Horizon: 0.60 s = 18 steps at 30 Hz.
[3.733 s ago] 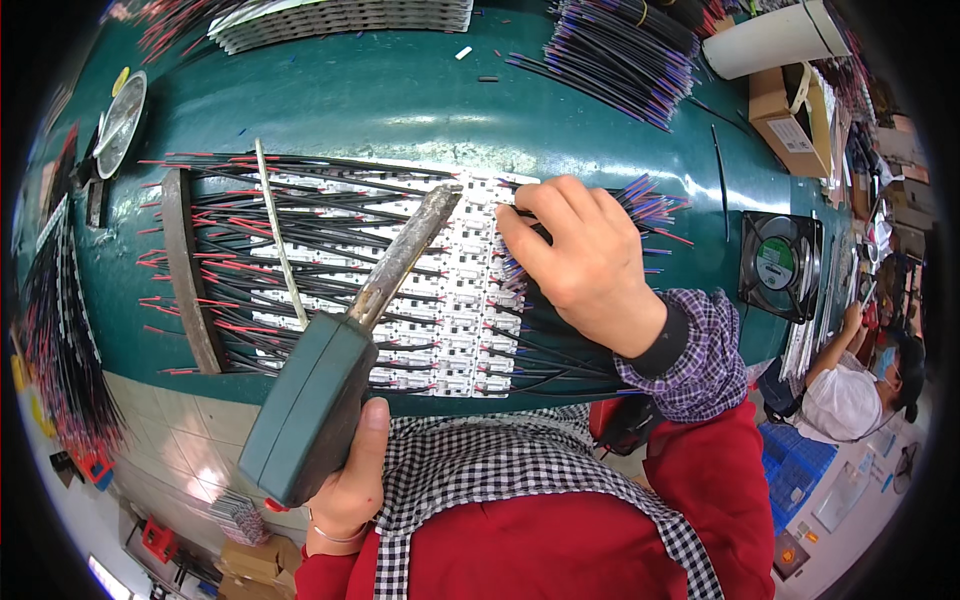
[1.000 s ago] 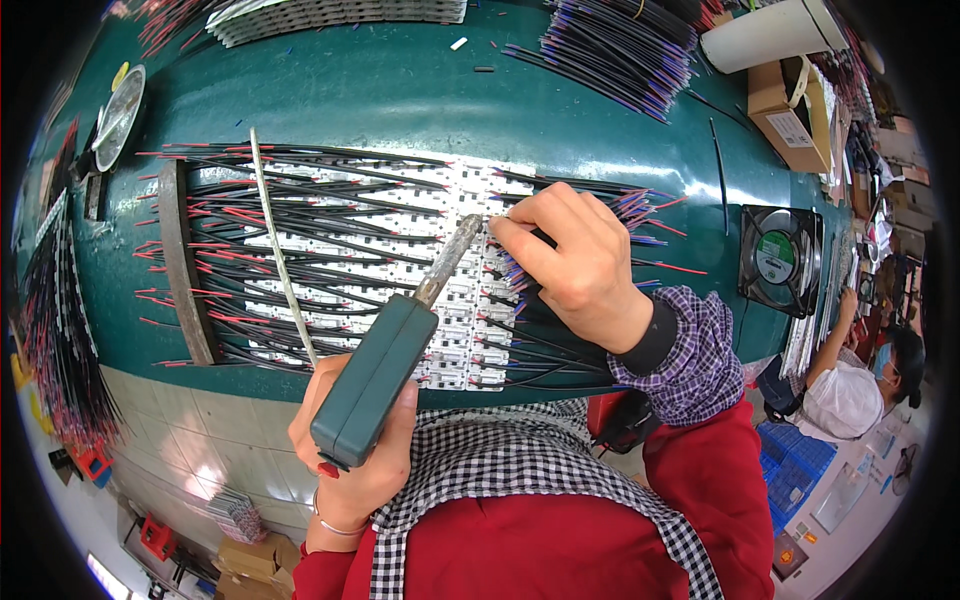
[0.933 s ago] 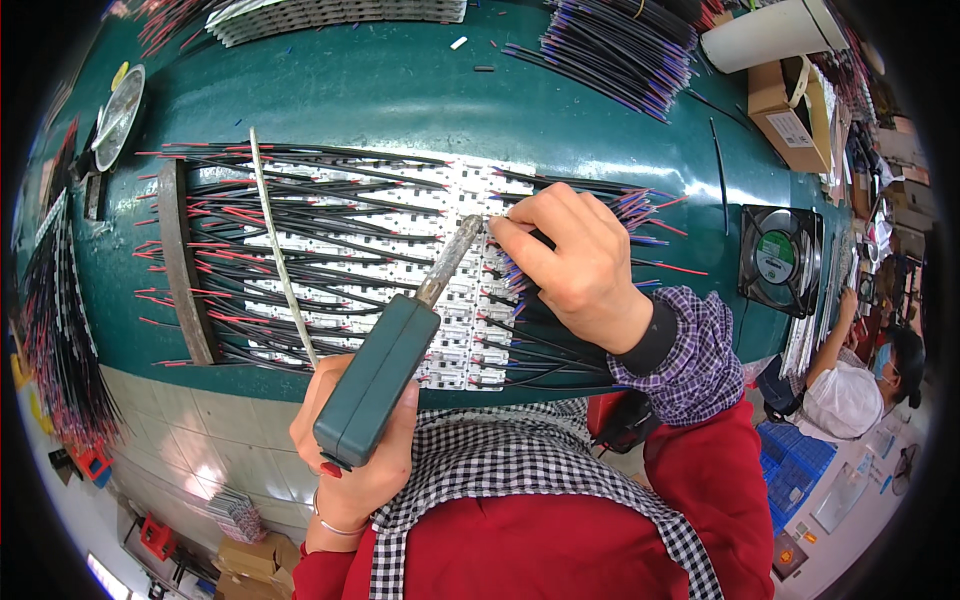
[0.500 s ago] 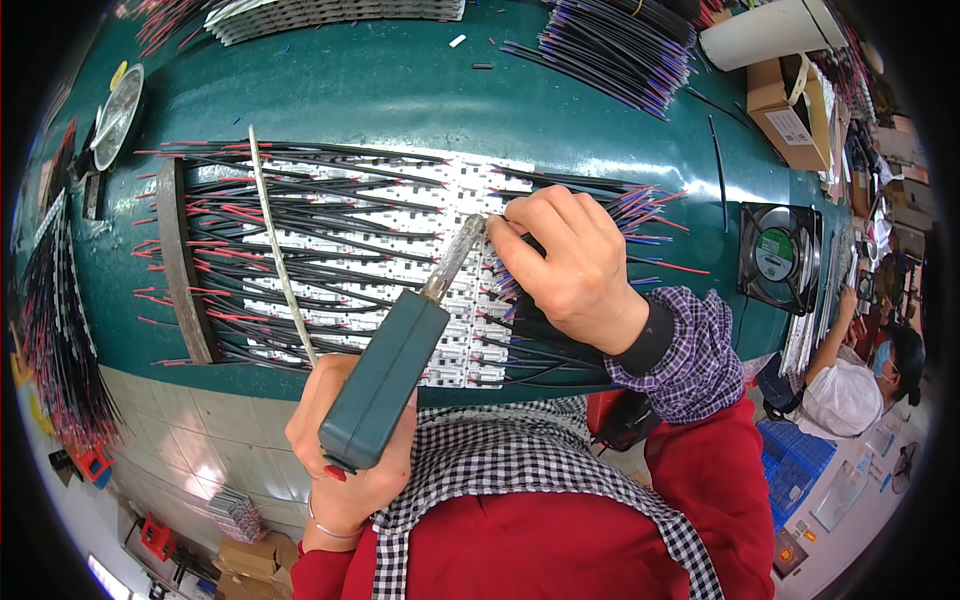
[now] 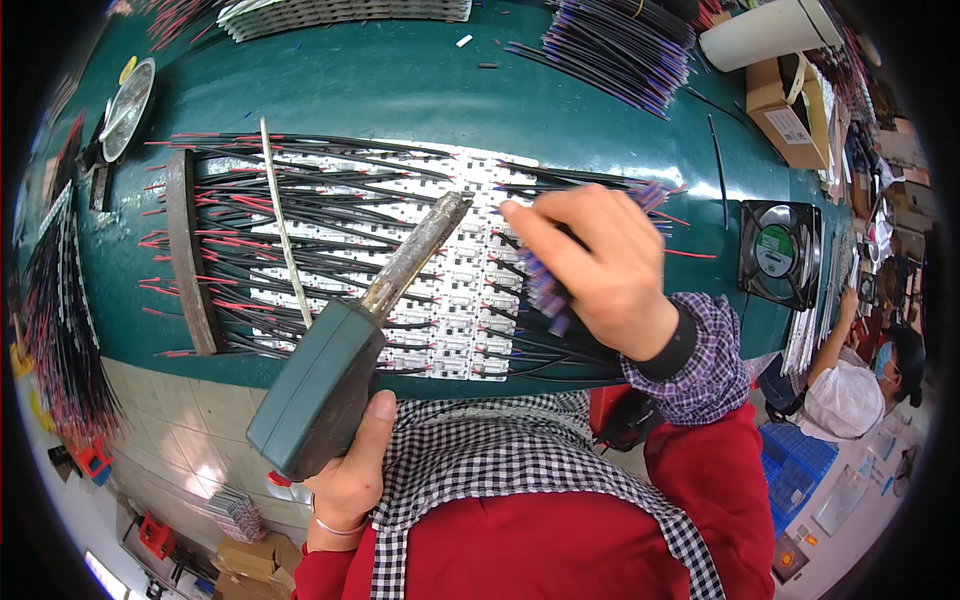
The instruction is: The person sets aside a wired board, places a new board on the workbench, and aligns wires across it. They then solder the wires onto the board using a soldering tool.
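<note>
My left hand (image 5: 347, 483) is closed around a green soldering gun (image 5: 318, 385); the gun hides most of its fingers. The gun's metal tip points up and right, over a panel of white circuit boards (image 5: 455, 310). My right hand (image 5: 605, 265), smeared by motion, grips a bundle of short black wires (image 5: 545, 290) with purple-blue ends under the palm. Its index finger and thumb reach toward the boards, right of the tip. Black wires with red ends (image 5: 240, 205) fan out leftward from the panel. A thin pale strip (image 5: 280, 215) lies across them.
A dark bar (image 5: 190, 250) rests on the wire ends. A black fan (image 5: 780, 253) stands at the right, below a cardboard box (image 5: 790, 115). More black wires (image 5: 620, 55) lie at the back. A metal bowl (image 5: 130, 110) is at far left; a co-worker (image 5: 850, 385) sits far right.
The soldering gun has swung lower and left at its body, and its tip sits slightly higher. My right hand has shifted right a little, showing more of its wire bundle.
</note>
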Motion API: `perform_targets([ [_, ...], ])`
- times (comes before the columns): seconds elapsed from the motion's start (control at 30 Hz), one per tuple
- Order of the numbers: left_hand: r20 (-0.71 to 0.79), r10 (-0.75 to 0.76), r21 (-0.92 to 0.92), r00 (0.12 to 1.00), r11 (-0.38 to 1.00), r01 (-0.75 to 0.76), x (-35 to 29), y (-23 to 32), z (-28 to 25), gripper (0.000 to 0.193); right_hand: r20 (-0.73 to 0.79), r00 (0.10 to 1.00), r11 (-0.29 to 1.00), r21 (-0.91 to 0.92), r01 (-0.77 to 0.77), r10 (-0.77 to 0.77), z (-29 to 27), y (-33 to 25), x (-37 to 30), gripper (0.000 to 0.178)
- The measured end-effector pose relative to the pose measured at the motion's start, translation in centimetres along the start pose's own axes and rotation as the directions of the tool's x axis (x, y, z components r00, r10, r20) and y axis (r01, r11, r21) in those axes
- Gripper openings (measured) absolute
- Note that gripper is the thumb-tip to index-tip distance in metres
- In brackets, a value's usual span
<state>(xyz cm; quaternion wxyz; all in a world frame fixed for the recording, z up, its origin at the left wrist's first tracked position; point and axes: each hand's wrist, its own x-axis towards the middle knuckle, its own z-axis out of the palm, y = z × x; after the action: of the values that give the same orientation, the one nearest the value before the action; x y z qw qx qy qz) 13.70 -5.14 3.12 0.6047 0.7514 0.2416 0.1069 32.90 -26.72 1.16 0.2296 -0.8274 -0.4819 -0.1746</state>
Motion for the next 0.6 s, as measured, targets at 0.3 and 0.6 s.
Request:
perform_targets([
  [0.3,0.004,0.003,0.033,1.000,0.999,-0.003,-0.1,-1.0,-0.3,0.045,0.118,0.988,0.995,-0.025,-0.093,0.095,0.8,-0.7,-0.9,0.052],
  [0.6,0.038,-0.084,0.113,0.996,0.990,0.080,-0.5,0.8,0.2,0.033,0.061,0.998,0.999,0.002,-0.035,0.035,1.9,-1.2,-1.6,0.026],
])
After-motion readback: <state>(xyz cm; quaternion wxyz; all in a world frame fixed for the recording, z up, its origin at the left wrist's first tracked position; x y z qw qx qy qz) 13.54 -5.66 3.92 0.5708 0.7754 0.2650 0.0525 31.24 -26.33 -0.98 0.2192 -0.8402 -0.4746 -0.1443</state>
